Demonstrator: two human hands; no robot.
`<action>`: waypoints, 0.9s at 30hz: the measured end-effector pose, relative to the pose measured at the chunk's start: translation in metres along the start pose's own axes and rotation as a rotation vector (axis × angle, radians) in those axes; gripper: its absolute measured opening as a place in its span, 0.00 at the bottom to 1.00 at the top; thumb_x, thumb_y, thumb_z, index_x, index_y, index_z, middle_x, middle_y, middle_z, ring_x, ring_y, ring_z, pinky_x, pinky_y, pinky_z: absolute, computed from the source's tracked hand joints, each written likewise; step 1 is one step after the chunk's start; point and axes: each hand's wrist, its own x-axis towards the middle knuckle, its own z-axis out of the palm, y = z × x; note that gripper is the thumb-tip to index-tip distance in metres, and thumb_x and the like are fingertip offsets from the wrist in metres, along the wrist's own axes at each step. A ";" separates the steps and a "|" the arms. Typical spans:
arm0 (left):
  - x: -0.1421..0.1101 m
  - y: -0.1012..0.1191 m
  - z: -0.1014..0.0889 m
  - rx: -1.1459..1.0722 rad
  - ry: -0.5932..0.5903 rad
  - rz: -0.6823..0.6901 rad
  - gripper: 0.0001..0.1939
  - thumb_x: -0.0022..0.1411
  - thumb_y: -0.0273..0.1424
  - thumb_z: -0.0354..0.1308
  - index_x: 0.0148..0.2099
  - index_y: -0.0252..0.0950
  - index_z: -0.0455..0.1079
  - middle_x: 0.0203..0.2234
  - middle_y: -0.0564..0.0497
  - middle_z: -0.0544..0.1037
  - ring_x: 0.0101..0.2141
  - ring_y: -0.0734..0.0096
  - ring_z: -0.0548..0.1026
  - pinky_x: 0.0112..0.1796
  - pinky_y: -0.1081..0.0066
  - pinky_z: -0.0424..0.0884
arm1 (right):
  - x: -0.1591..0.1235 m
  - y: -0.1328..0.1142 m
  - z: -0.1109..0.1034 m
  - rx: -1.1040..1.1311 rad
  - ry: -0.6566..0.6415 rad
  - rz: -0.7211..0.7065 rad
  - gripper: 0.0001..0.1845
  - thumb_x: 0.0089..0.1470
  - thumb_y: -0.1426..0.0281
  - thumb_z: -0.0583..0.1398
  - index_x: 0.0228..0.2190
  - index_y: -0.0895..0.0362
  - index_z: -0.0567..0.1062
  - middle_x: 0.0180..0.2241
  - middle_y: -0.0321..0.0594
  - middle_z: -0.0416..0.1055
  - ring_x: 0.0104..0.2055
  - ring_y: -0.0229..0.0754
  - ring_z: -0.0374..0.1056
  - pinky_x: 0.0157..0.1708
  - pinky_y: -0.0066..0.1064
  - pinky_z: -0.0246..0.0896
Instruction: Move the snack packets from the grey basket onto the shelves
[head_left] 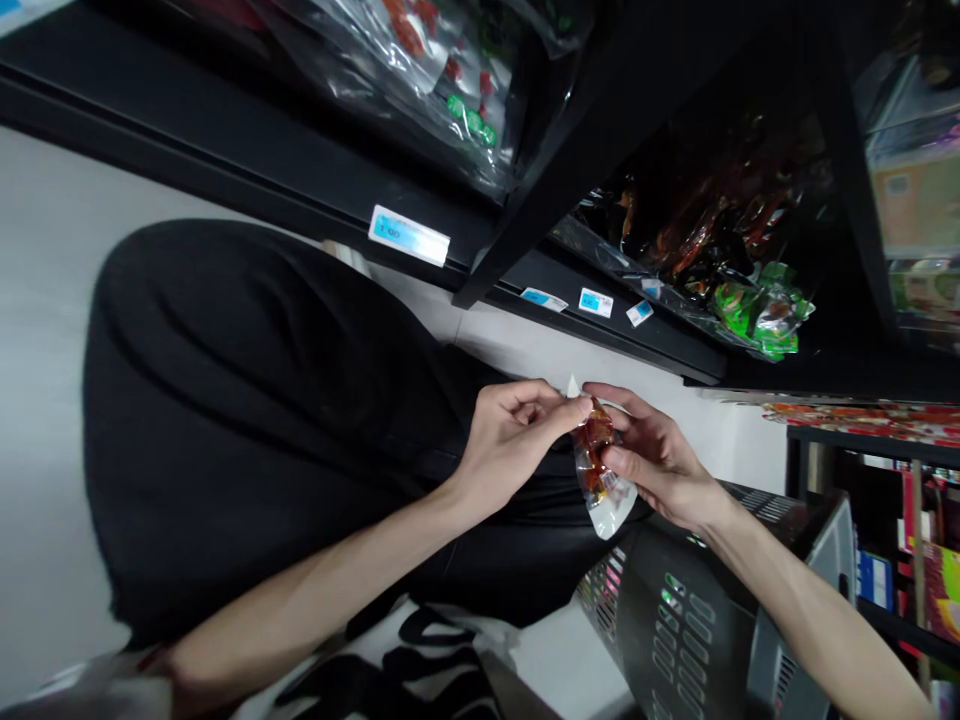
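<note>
A small clear snack packet (598, 440) with reddish-brown food inside is held between both hands over my lap. My left hand (517, 430) pinches its upper left edge between thumb and fingers. From the other side, my right hand (660, 460) grips the packet, the thumb pressed on its front and the fingers behind it. The packet's pale lower end sticks out below the hands. Its print is too small to read.
A black shelf (300, 170) with price labels (409, 236) runs across the top. It holds bagged goods, dark packets (697, 240) and green packets (765, 310). A grey shopping basket (675, 620) stands at lower right, by my right forearm. More stocked shelves are at far right.
</note>
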 end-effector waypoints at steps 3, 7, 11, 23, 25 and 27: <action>0.000 0.000 0.000 -0.021 0.003 -0.020 0.15 0.52 0.37 0.72 0.21 0.36 0.73 0.16 0.53 0.73 0.20 0.74 0.69 0.21 0.72 0.64 | 0.001 0.002 -0.001 -0.034 -0.008 -0.028 0.31 0.55 0.67 0.68 0.58 0.49 0.67 0.52 0.43 0.72 0.43 0.38 0.72 0.44 0.31 0.73; 0.000 -0.001 -0.002 0.007 -0.005 0.050 0.14 0.53 0.37 0.72 0.22 0.37 0.75 0.16 0.54 0.73 0.19 0.74 0.69 0.21 0.71 0.64 | 0.001 0.001 -0.001 -0.094 -0.008 -0.071 0.32 0.55 0.67 0.68 0.58 0.49 0.65 0.51 0.42 0.71 0.41 0.37 0.71 0.41 0.30 0.73; -0.001 -0.001 -0.004 0.050 -0.023 0.125 0.12 0.54 0.36 0.71 0.23 0.38 0.76 0.18 0.53 0.74 0.20 0.73 0.69 0.22 0.71 0.65 | 0.001 0.000 0.000 -0.122 -0.014 -0.095 0.33 0.55 0.68 0.68 0.59 0.48 0.64 0.51 0.42 0.71 0.41 0.36 0.71 0.41 0.29 0.73; -0.002 0.007 -0.007 0.098 -0.077 0.172 0.11 0.56 0.34 0.69 0.24 0.38 0.76 0.21 0.51 0.77 0.24 0.69 0.73 0.26 0.69 0.68 | 0.002 -0.003 0.003 -0.142 -0.002 -0.131 0.34 0.53 0.69 0.70 0.58 0.48 0.63 0.49 0.41 0.69 0.41 0.37 0.72 0.41 0.29 0.74; -0.002 0.006 -0.007 0.094 -0.082 0.176 0.11 0.56 0.34 0.69 0.24 0.39 0.76 0.21 0.51 0.77 0.25 0.69 0.73 0.27 0.69 0.69 | 0.002 -0.002 0.003 -0.147 -0.007 -0.136 0.34 0.54 0.69 0.69 0.57 0.47 0.63 0.49 0.41 0.69 0.40 0.36 0.72 0.40 0.28 0.74; -0.002 0.005 -0.007 0.086 -0.081 0.179 0.10 0.56 0.34 0.69 0.24 0.39 0.76 0.21 0.51 0.77 0.25 0.69 0.73 0.27 0.68 0.69 | 0.002 -0.002 0.003 -0.150 -0.006 -0.127 0.33 0.54 0.69 0.69 0.57 0.47 0.63 0.49 0.41 0.68 0.39 0.35 0.72 0.39 0.28 0.74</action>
